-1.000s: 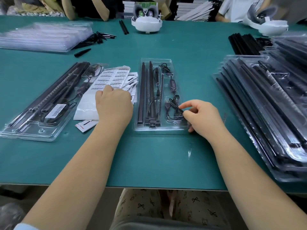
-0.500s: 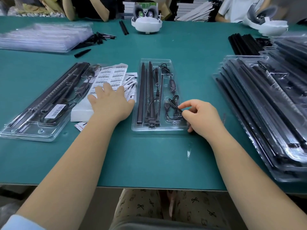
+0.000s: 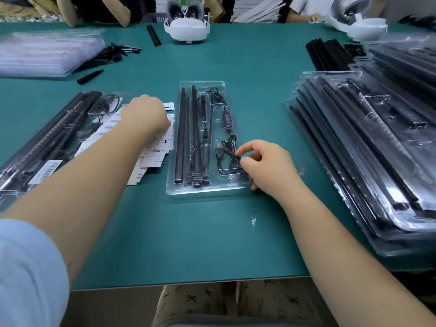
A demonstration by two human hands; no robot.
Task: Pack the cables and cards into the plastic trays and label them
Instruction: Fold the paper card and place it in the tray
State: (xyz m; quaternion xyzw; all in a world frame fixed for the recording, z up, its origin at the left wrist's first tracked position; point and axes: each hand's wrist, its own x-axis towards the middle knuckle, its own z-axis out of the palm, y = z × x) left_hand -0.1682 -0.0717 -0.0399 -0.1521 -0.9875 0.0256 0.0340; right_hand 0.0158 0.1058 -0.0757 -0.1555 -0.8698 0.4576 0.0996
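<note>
My right hand (image 3: 266, 165) pinches the coiled cable (image 3: 227, 155) in the centre tray (image 3: 203, 192); left hand (image 3: 145, 114) on the label sheets (image 3: 154, 151), fingers hidden, can't tell grip.

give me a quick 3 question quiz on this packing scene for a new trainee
1. True or false: the right hand pinches the coiled cable in the middle tray.
2. Where does the left hand reach? A) label sheets B) white headset C) tray stack
3. Fill in: the tray with a barcode label already on it lies on the person's ____ side.

Key: 1 true; 2 A; 3 left
</note>
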